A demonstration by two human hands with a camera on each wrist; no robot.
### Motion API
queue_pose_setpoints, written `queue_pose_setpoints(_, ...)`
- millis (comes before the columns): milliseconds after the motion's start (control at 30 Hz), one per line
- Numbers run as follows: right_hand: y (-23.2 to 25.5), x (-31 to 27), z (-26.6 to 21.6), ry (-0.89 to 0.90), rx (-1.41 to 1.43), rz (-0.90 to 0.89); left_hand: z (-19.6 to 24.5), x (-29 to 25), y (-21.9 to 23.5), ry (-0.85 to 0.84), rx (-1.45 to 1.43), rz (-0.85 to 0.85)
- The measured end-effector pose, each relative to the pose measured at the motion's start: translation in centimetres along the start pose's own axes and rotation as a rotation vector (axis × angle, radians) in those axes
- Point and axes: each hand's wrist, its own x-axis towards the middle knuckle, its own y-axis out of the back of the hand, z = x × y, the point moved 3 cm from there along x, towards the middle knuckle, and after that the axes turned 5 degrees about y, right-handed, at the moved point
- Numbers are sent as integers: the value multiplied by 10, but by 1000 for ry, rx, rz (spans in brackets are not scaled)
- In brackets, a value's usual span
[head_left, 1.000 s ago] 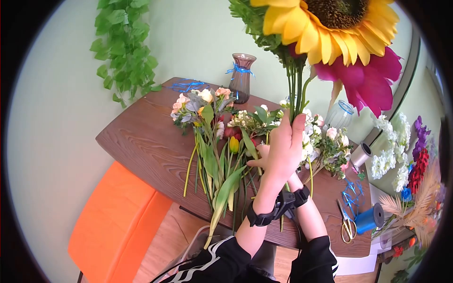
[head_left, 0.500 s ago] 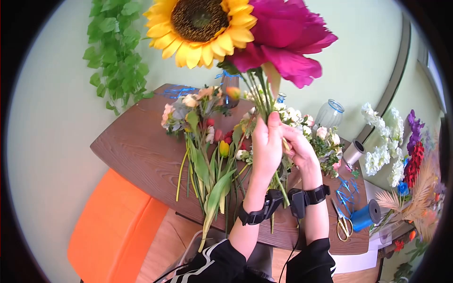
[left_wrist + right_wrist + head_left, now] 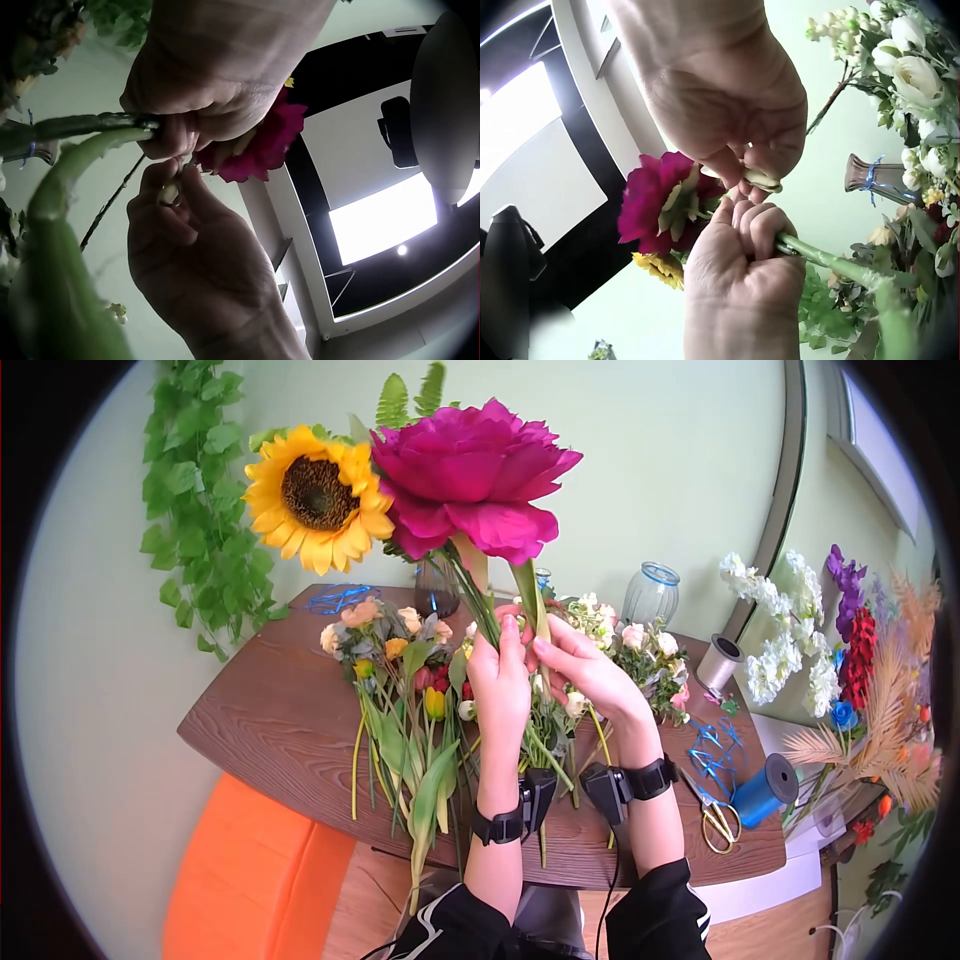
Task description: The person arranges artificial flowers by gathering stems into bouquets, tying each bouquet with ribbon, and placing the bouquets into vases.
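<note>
My left hand (image 3: 500,695) grips a bunch of green stems (image 3: 832,259) in its curled fingers. At the top of that bunch are a yellow sunflower (image 3: 320,495), a large magenta peony (image 3: 470,475) and a fern leaf (image 3: 428,390). Close beside it, my right hand (image 3: 605,680) pinches a long pale green leaf (image 3: 530,595) between thumb and fingers. In the right wrist view the leaf's rolled pale end (image 3: 761,180) pokes out of the right fingertips, which meet the left hand's fingers. Thick stem ends stick out below the left fist.
On the brown table (image 3: 260,695) lie mixed flowers (image 3: 380,630), tulips (image 3: 434,703) and white roses (image 3: 640,640). Behind stand a dark vase (image 3: 436,592) and a clear glass jar (image 3: 652,595). Scissors (image 3: 718,825), a blue ribbon spool (image 3: 765,790) and a silver spool (image 3: 718,665) are at right.
The sunflower and peony have moved left and look smaller, more of them in view. The right hand, first mostly hidden behind the left, has come out to the right and pinches the pale leaf.
</note>
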Motion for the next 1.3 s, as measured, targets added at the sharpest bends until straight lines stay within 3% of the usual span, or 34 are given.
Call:
queue_pose_setpoints(167, 1, -2, -1, -9, -84, -27, 13, -5, 8, 22, 203, 73)
queue_pose_setpoints(267, 1, -5, -3, -22, -95, -46, 11, -2, 10, -51, 311, 100)
queue_pose_setpoints(400, 3, -2, 10, 0, -335, -128, 5, 1, 13, -165, 428, 98)
queue_pose_setpoints(533, -4, 0, 20, 0, -599, -146, 11, -3, 10, -107, 451, 114)
queue_pose_setpoints(633, -14, -2, 21, 6, -608, -169, 10, -2, 17, -12, 440, 162)
queue_pose_setpoints(733, -24, -3, 16, 4, -594, -175, 14, 0, 17, -242, 563, 153)
queue_pose_setpoints(833, -27, -1, 24, 78, -637, -157, 15, 1, 19, -203, 484, 181)
queue_pose_setpoints(933, -31, 0, 25, 36, -566, -152, 23, -4, 15, -84, 308, 114)
queue_pose_setpoints(1067, -21, 3, 35, -137, -42, -325, 16, 2, 29, 6, 164, 158)
queue_pose_setpoints(1100, -16, 2, 35, -185, -4, -305, 17, 3, 29, -44, 99, 178)
queue_pose_setpoints(1167, -4, 6, 48, -244, 105, -244, 17, 4, 35, 8, -63, 185)
queue_pose_setpoints(1300, -10, 17, 59, -246, 261, 51, 18, 1, 37, 5, -97, 215)
